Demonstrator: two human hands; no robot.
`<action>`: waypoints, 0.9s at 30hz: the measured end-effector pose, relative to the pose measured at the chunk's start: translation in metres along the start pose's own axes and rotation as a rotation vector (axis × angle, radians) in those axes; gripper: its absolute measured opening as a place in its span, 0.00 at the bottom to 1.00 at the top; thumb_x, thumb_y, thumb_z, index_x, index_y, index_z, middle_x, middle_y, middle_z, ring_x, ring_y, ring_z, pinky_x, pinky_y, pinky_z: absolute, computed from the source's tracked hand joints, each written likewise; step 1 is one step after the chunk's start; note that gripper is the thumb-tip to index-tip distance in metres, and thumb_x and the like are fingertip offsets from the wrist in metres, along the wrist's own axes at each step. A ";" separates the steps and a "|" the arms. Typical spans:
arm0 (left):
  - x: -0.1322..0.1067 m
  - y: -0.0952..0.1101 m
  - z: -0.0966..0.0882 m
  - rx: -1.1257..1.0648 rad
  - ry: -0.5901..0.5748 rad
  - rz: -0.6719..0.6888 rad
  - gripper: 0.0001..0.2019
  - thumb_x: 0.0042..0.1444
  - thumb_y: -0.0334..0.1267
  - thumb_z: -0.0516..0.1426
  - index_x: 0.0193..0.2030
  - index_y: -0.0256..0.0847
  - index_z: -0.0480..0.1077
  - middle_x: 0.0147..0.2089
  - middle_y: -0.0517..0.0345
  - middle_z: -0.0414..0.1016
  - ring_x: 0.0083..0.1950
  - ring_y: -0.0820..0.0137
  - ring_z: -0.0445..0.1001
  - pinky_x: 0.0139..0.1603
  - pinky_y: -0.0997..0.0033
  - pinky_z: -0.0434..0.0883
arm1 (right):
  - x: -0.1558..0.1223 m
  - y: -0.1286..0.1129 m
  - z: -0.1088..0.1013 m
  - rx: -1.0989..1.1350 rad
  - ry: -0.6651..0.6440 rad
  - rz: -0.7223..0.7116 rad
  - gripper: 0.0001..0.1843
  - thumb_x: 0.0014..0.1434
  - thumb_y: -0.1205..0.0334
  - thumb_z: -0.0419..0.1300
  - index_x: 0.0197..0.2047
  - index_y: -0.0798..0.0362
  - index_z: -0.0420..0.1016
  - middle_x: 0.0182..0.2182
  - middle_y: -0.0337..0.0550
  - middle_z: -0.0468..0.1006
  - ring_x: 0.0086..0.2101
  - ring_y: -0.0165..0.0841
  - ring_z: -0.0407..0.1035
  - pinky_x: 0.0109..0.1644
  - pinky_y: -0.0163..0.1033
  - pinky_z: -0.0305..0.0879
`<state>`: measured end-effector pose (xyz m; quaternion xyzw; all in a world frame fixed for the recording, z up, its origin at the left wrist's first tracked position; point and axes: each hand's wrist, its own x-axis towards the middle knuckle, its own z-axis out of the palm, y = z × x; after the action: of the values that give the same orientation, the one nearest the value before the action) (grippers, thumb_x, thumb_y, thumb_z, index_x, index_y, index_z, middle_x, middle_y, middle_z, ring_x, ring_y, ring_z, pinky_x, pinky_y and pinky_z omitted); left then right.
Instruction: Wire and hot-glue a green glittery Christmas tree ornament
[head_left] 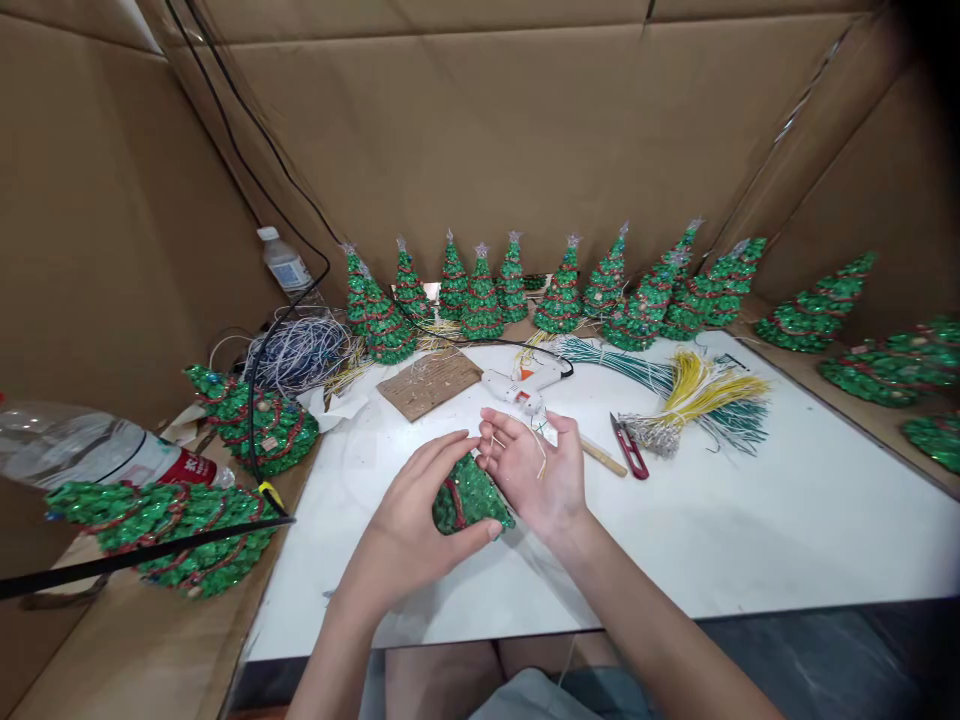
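Observation:
My left hand [411,520] is wrapped round a small green glittery cone tree [466,495] with red trim, held just above the white table top [750,520]. My right hand [536,470] sits against the tree's right side, fingers pinched at its tip on thin pale wires [540,452] that trail across the palm. Just beyond my hands lies a white hot glue gun [521,385].
A row of finished green trees [480,290] lines the back, with more at right [817,310] and left [255,420]. Red snips [630,447], yellow and green wire bundles [697,395], a cardboard scrap [429,382], coiled wire [300,350] and plastic bottles [90,450] lie around. Cardboard walls enclose the table.

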<state>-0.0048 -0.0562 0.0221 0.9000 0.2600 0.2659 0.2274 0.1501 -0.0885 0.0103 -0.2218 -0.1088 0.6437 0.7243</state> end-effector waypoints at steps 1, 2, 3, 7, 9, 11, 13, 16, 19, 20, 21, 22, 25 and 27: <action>0.000 -0.003 0.002 -0.020 -0.003 -0.006 0.31 0.48 0.39 0.63 0.60 0.46 0.60 0.61 0.48 0.66 0.61 0.58 0.66 0.60 0.51 0.66 | 0.001 0.000 -0.001 -0.011 0.001 -0.010 0.20 0.52 0.48 0.54 0.34 0.57 0.75 0.25 0.40 0.68 0.27 0.29 0.63 0.33 0.34 0.65; 0.000 -0.005 0.003 -0.043 -0.006 -0.017 0.30 0.47 0.39 0.63 0.58 0.45 0.61 0.60 0.48 0.66 0.60 0.59 0.66 0.59 0.52 0.67 | 0.002 0.001 -0.001 -0.024 0.002 -0.019 0.15 0.52 0.52 0.57 0.32 0.57 0.75 0.22 0.37 0.65 0.25 0.28 0.62 0.33 0.33 0.64; 0.000 -0.006 0.005 -0.067 -0.010 -0.030 0.29 0.47 0.39 0.63 0.58 0.45 0.62 0.60 0.48 0.67 0.60 0.59 0.67 0.59 0.53 0.68 | 0.004 0.002 -0.001 -0.035 -0.001 -0.026 0.12 0.53 0.55 0.60 0.30 0.56 0.74 0.20 0.34 0.62 0.24 0.26 0.61 0.33 0.33 0.64; -0.001 -0.007 0.007 -0.122 -0.004 -0.073 0.29 0.46 0.36 0.62 0.57 0.43 0.61 0.59 0.48 0.67 0.59 0.59 0.68 0.58 0.55 0.67 | 0.013 0.000 -0.002 -0.060 -0.079 0.015 0.17 0.56 0.49 0.61 0.25 0.55 0.72 0.16 0.28 0.51 0.16 0.21 0.46 0.27 0.31 0.62; -0.001 -0.004 0.006 -0.142 -0.019 -0.078 0.29 0.46 0.34 0.62 0.56 0.43 0.60 0.57 0.49 0.68 0.57 0.59 0.69 0.56 0.57 0.68 | 0.017 -0.004 -0.005 -0.093 -0.150 0.098 0.19 0.56 0.46 0.60 0.29 0.55 0.75 0.16 0.27 0.52 0.15 0.19 0.38 0.18 0.28 0.51; 0.001 0.000 0.004 -0.164 -0.047 -0.076 0.29 0.45 0.31 0.61 0.55 0.44 0.60 0.54 0.52 0.70 0.53 0.62 0.71 0.53 0.61 0.70 | 0.021 -0.008 -0.008 -0.140 -0.219 0.180 0.21 0.55 0.42 0.59 0.36 0.53 0.77 0.18 0.28 0.59 0.14 0.18 0.34 0.15 0.27 0.38; 0.002 0.005 0.002 -0.169 -0.068 -0.087 0.28 0.44 0.29 0.59 0.55 0.45 0.60 0.50 0.55 0.72 0.48 0.64 0.73 0.48 0.64 0.71 | 0.023 -0.011 -0.009 -0.194 -0.279 0.222 0.23 0.54 0.40 0.59 0.33 0.53 0.77 0.18 0.30 0.61 0.14 0.19 0.35 0.16 0.27 0.32; 0.003 0.008 0.000 -0.140 -0.096 -0.130 0.27 0.43 0.27 0.58 0.52 0.45 0.60 0.46 0.58 0.72 0.40 0.67 0.73 0.41 0.67 0.71 | 0.021 -0.016 -0.007 -0.237 -0.369 0.250 0.29 0.56 0.41 0.57 0.14 0.54 0.67 0.13 0.30 0.50 0.15 0.20 0.38 0.17 0.29 0.35; 0.003 0.007 0.000 -0.120 -0.085 -0.131 0.25 0.45 0.34 0.61 0.51 0.44 0.60 0.47 0.55 0.71 0.44 0.65 0.72 0.43 0.66 0.70 | 0.016 -0.021 -0.006 -0.261 -0.474 0.280 0.37 0.59 0.41 0.54 0.07 0.53 0.52 0.12 0.32 0.44 0.18 0.24 0.47 0.22 0.30 0.48; 0.003 0.007 0.000 -0.112 -0.074 -0.135 0.24 0.46 0.36 0.61 0.51 0.44 0.60 0.47 0.55 0.71 0.45 0.64 0.72 0.44 0.66 0.70 | 0.015 -0.022 -0.007 -0.265 -0.498 0.283 0.38 0.59 0.40 0.52 0.07 0.53 0.48 0.11 0.33 0.43 0.19 0.26 0.50 0.25 0.32 0.52; 0.004 0.007 0.000 -0.099 -0.070 -0.148 0.22 0.47 0.38 0.61 0.50 0.44 0.61 0.47 0.55 0.71 0.45 0.64 0.71 0.44 0.66 0.69 | 0.016 -0.023 -0.010 -0.256 -0.524 0.286 0.39 0.60 0.39 0.50 0.07 0.53 0.44 0.11 0.33 0.41 0.20 0.27 0.52 0.28 0.34 0.55; 0.005 0.007 0.000 -0.085 -0.077 -0.165 0.20 0.48 0.39 0.60 0.48 0.43 0.61 0.46 0.55 0.71 0.44 0.65 0.71 0.42 0.67 0.69 | 0.016 -0.023 -0.013 -0.233 -0.555 0.299 0.40 0.60 0.38 0.48 0.07 0.53 0.42 0.10 0.33 0.39 0.19 0.27 0.52 0.28 0.35 0.56; 0.009 0.013 -0.002 -0.070 -0.166 -0.190 0.13 0.49 0.35 0.57 0.42 0.44 0.63 0.44 0.57 0.71 0.41 0.67 0.71 0.41 0.68 0.69 | 0.022 -0.020 -0.025 -0.157 -0.664 0.405 0.39 0.64 0.39 0.41 0.08 0.53 0.43 0.09 0.31 0.39 0.14 0.24 0.42 0.22 0.33 0.49; 0.012 0.017 -0.003 -0.070 -0.208 -0.183 0.13 0.45 0.31 0.56 0.39 0.44 0.65 0.47 0.57 0.71 0.46 0.65 0.71 0.45 0.67 0.70 | 0.024 -0.017 -0.030 -0.184 -0.699 0.424 0.38 0.65 0.41 0.38 0.09 0.54 0.52 0.08 0.30 0.43 0.13 0.23 0.40 0.20 0.32 0.44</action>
<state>0.0080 -0.0617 0.0376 0.8867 0.3066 0.1584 0.3078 0.1814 -0.0720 -0.0113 -0.0714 -0.3569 0.8027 0.4725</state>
